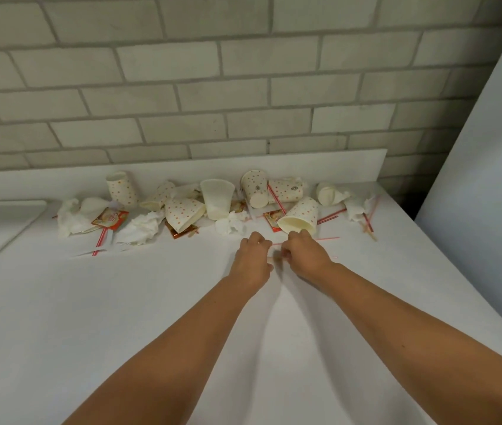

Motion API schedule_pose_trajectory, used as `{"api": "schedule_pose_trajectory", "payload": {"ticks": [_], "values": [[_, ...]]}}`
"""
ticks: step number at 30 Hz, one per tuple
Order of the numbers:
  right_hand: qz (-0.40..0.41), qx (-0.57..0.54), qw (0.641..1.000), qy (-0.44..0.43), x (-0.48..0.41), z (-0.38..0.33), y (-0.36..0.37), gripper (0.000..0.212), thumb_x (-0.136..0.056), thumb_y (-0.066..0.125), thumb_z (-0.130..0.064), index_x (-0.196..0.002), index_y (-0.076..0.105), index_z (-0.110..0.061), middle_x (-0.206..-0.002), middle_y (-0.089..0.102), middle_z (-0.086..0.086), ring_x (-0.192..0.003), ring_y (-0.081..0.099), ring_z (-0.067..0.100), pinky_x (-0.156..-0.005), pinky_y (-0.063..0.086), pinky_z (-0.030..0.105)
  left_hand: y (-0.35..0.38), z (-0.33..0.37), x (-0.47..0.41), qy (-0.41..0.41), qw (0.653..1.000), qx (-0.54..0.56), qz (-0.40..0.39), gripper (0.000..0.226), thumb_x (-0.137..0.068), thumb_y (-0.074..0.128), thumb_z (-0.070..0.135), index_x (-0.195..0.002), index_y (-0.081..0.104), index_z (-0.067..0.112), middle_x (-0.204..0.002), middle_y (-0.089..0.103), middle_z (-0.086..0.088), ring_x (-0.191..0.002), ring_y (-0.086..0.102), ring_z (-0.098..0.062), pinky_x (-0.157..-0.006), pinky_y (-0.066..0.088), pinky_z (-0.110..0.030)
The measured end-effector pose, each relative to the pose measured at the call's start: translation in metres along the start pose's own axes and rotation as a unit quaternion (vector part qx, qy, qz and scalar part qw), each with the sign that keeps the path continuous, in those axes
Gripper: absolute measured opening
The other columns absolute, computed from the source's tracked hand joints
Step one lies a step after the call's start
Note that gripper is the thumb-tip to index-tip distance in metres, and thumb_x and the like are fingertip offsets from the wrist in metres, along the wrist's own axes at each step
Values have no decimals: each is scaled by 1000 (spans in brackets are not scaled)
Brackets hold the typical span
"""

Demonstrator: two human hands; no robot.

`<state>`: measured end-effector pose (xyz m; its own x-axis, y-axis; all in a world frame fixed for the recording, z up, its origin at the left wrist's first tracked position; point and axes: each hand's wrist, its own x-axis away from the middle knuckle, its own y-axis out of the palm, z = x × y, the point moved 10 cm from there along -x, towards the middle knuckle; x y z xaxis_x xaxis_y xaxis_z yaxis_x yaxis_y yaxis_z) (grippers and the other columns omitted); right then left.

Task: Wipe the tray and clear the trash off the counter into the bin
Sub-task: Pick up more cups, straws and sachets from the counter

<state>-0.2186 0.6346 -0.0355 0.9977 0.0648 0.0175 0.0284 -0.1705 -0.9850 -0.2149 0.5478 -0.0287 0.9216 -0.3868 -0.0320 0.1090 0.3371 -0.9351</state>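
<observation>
Trash lies in a row along the back of the white counter (121, 302): several dotted paper cups, one of them (300, 215) on its side just beyond my hands, a plain white cup (216, 198) standing upside down, crumpled napkins (139, 227), red sachets (110, 218) and thin red straws (326, 238). My left hand (253, 259) and my right hand (302, 254) are close together on the counter in front of the tipped cup. Both have their fingers curled around thin red straws lying between them. No bin is in view.
A grey brick wall rises behind the counter. A white raised edge, perhaps a tray or sink rim (4, 207), sits at the far left. A white panel (488, 148) stands at the right, past the counter's slanted right edge.
</observation>
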Motion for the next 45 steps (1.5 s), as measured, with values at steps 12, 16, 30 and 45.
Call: {"api": "schedule_pose_trajectory", "payload": {"ticks": [12,16,30,45], "values": [[0,-96,995,-27,-3,14,0,24,-91,51,-6,-104,70,-3,-107,61,14,-100,57,27,-78,42,31,20,21,-38,44,992,-104,-56,23,-93,53,23,-106,69,14,-108,58,-10,-102,55,-27,-80,40,-31],[37,-127,990,-41,-6,17,-22,19,-84,57,-7,-93,74,-4,-95,69,12,-90,62,25,-73,48,32,24,22,-49,24,992,-92,-88,20,-86,55,7,-97,71,10,-102,65,-9,-96,62,-27,-83,50,-33],[84,-31,991,103,-33,65,-54,58,-85,48,8,-137,37,-13,-130,41,13,-107,55,32,-75,46,35,42,33,-33,99,951,-132,-261,19,-90,45,14,-103,54,3,-100,49,-8,-94,52,-24,-78,42,-33],[159,-136,966,155,-18,108,-102,44,-83,46,12,-124,49,-1,-124,49,19,-111,52,35,-85,48,40,40,35,-28,43,985,-100,-135,36,-90,34,-8,-125,36,1,-106,49,-12,-69,34,-12,-61,31,-22]]}}
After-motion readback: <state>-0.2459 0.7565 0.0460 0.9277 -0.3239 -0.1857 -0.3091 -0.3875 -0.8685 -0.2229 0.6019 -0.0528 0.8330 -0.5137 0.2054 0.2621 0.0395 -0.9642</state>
